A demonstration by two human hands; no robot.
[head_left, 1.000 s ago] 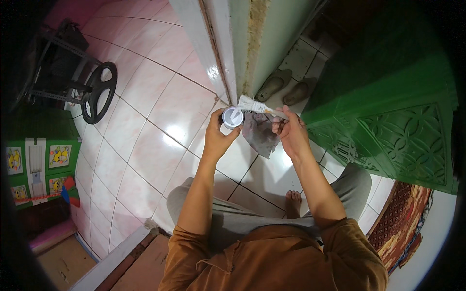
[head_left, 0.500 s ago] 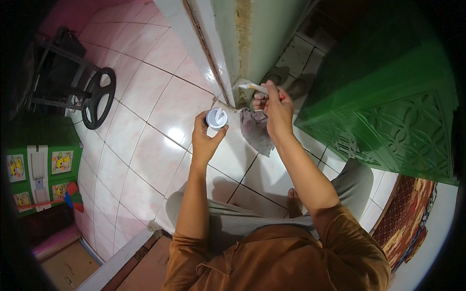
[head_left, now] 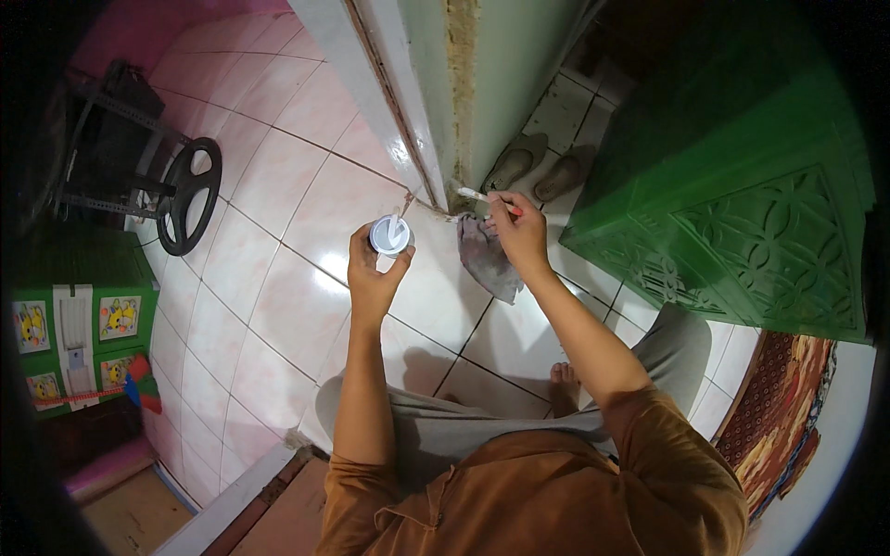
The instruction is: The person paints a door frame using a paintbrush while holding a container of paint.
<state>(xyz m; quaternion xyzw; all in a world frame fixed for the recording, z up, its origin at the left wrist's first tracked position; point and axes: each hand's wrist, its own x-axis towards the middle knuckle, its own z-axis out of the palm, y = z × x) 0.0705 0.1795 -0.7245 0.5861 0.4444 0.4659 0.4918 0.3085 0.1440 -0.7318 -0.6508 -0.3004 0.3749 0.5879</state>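
The small round tin [head_left: 390, 234] sits in the left hand [head_left: 373, 276], fingers wrapped around its side and its open top facing up, held above the pink floor tiles [head_left: 278, 241] just left of the door frame [head_left: 422, 102]. To its right, well within reach, the right hand [head_left: 519, 232] pinches a thin brush [head_left: 489, 197] between thumb and fingertips; the brush's pale tip points left and touches the foot of the door frame, where the paint is chipped and stained. A grey rag [head_left: 487, 261] hangs under the right hand, though whether the hand grips it cannot be told. There is one tin, one brush, one rag, and two worn sandals [head_left: 538, 167] lying side by side beyond the doorway. The tin is short and cylindrical, white to silvery, with a pale blue-grey surface showing inside and a small stick or smear across it. A green carved cabinet [head_left: 742, 213] stands at the right.
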